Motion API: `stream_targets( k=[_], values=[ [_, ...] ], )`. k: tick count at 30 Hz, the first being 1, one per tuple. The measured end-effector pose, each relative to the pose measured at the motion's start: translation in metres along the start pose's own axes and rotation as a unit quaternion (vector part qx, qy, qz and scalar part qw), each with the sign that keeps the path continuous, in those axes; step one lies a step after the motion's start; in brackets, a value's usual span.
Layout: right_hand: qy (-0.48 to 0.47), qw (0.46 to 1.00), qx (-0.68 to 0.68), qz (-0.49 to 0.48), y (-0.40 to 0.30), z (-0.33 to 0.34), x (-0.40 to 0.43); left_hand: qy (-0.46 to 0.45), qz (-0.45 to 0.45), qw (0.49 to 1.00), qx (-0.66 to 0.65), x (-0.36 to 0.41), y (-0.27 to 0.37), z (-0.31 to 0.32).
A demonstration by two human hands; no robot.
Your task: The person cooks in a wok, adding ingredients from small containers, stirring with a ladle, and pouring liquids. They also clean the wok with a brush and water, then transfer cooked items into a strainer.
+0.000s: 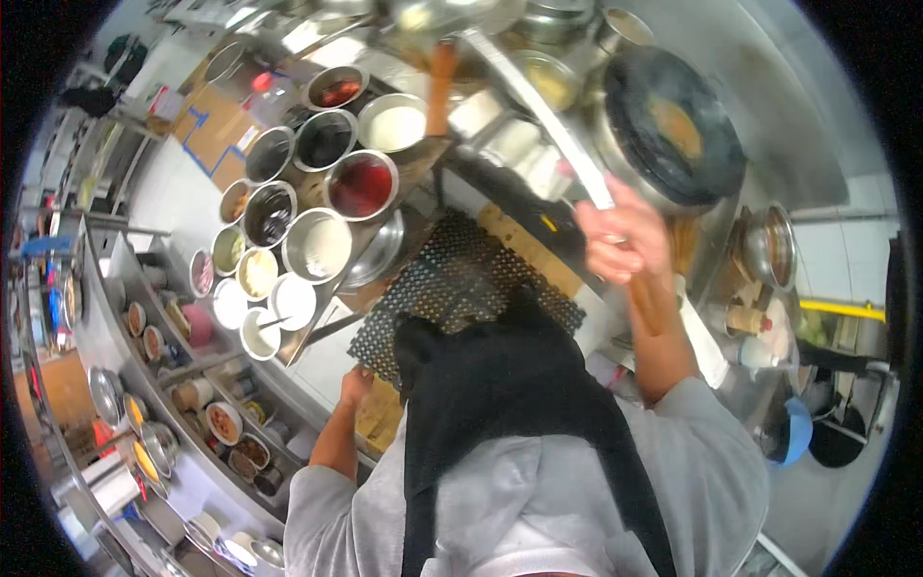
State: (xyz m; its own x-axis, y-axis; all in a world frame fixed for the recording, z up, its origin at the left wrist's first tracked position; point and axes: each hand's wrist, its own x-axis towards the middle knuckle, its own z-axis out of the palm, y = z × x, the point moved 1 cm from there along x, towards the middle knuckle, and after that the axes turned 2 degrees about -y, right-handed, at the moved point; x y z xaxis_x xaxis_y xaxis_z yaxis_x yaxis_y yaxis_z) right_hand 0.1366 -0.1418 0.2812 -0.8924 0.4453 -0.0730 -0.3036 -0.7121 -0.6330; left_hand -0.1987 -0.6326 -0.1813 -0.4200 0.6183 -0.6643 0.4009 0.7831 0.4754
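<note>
My right hand [626, 234] is closed around the end of a long flat metal handle [537, 112]. The handle slants up and left to the rim of a blurred metal pan or bowl [461, 16]; motion blur hides how they join. To the right of that hand is a dark wok [627, 137] with an orange-brown patch inside. A wooden handle [441, 86] points down from the top middle. My left hand [356, 388] hangs low beside the black apron [490, 389], over the floor. Its fingers are partly turned away, and nothing shows in them.
Several round metal containers of red, dark and white contents [360, 185] stand at the left. Behind them, a steel counter [238, 382] holds bowls of food. A perforated black rubber mat [461, 274] lies on the floor. At right is a metal bowl [775, 245].
</note>
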Motion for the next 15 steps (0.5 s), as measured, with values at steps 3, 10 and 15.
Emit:
stream_targets(
  k=[3, 10, 15],
  values=[
    [0.134, 0.982, -0.074, -0.108, -0.073, -0.067, -0.073, 0.005, 0.055, 0.996, -0.074, 0.050, 0.018, 0.039],
    [0.538, 0.757, -0.368, -0.040, -0.185, -0.251, -0.164, -0.040, 0.057, 0.996, -0.063, 0.108, 0.186, 0.097],
    [0.417, 0.903, -0.099, -0.023, -0.185, -0.273, -0.177, -0.061, 0.127, 0.990, 0.010, 0.067, 0.309, 0.084]
  ],
)
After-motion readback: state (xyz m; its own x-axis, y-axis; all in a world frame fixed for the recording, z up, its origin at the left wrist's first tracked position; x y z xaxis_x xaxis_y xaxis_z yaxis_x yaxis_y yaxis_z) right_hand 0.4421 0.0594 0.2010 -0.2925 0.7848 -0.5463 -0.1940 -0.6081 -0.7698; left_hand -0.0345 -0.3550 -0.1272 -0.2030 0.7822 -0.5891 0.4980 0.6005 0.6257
